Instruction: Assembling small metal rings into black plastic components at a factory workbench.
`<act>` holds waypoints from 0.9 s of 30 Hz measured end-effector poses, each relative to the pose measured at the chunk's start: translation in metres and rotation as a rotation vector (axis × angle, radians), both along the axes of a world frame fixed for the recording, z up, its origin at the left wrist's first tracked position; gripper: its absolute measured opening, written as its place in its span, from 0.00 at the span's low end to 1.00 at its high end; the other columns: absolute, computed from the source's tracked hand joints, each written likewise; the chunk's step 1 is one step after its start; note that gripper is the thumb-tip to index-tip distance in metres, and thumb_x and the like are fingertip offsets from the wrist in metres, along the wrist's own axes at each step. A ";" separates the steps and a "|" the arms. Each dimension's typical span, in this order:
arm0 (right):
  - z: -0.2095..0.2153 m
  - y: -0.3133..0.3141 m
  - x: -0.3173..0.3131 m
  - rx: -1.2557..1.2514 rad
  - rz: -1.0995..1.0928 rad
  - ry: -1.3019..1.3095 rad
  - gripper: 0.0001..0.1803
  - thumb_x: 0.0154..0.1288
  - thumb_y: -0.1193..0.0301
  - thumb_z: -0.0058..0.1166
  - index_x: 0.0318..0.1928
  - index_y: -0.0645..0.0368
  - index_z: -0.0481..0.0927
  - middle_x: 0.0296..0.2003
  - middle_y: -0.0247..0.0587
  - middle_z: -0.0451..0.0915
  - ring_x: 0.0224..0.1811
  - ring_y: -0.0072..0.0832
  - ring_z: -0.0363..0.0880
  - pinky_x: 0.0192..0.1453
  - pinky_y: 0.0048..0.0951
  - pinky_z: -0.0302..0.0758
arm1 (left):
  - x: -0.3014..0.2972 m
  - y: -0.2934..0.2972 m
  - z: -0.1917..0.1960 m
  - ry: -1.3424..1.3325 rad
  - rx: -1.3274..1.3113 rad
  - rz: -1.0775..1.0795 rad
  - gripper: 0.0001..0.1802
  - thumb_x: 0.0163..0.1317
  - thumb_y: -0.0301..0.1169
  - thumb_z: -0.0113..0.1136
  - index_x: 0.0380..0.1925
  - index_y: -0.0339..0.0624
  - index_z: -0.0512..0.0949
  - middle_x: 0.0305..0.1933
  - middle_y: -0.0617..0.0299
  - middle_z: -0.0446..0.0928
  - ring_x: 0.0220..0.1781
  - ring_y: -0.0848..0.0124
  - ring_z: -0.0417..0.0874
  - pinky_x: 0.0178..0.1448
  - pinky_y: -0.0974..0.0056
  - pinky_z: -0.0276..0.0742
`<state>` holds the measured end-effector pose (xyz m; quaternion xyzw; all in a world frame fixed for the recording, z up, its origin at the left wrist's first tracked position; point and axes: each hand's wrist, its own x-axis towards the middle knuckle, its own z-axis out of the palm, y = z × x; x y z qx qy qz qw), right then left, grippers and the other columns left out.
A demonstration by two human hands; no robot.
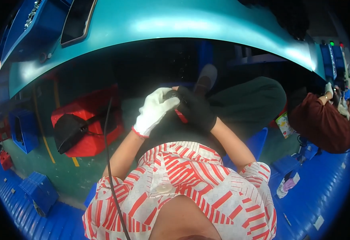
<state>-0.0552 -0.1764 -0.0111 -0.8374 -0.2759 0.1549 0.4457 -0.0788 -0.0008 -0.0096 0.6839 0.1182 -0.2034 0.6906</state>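
Observation:
My left hand (153, 110), in a white knitted glove with a red cuff, meets my right hand (195, 111) above my lap. The right one wears a black glove, and a bare fingertip shows at its top. Both sets of fingers are closed and press together around something small and dark that I cannot make out. A short red strip (181, 117) sticks out below the right fingers; its kind is hidden. Dark trousers lie beneath the hands.
A teal worktable (175, 20) curves across the front, bearing a phone (77, 22) and a blue bin (33, 30) of metal parts. A red crate (93, 148) with a black bag (68, 132) stands left. A thin cable (108, 152) hangs nearby. Another person (323, 120) sits right.

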 end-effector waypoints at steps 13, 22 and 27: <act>-0.015 0.005 0.012 -0.200 -0.004 -0.254 0.19 0.52 0.68 0.63 0.44 0.56 0.75 0.34 0.43 0.78 0.34 0.39 0.80 0.34 0.34 0.76 | 0.010 -0.001 -0.015 0.205 0.010 -0.028 0.19 0.58 0.33 0.61 0.47 0.34 0.77 0.39 0.57 0.81 0.37 0.71 0.81 0.39 0.70 0.77; -0.017 0.010 0.012 -0.003 -0.070 0.124 0.22 0.52 0.74 0.61 0.49 0.62 0.72 0.39 0.48 0.78 0.41 0.40 0.79 0.44 0.32 0.75 | 0.021 0.015 -0.035 0.275 -0.081 -0.133 0.15 0.55 0.26 0.61 0.43 0.30 0.77 0.34 0.59 0.81 0.31 0.74 0.80 0.36 0.73 0.76; -0.035 0.006 0.006 0.105 -0.159 0.302 0.24 0.53 0.75 0.60 0.52 0.59 0.71 0.44 0.48 0.78 0.44 0.39 0.79 0.48 0.31 0.74 | 0.015 0.003 -0.030 0.083 0.066 -0.012 0.12 0.55 0.25 0.61 0.40 0.30 0.78 0.32 0.57 0.81 0.30 0.74 0.80 0.38 0.73 0.75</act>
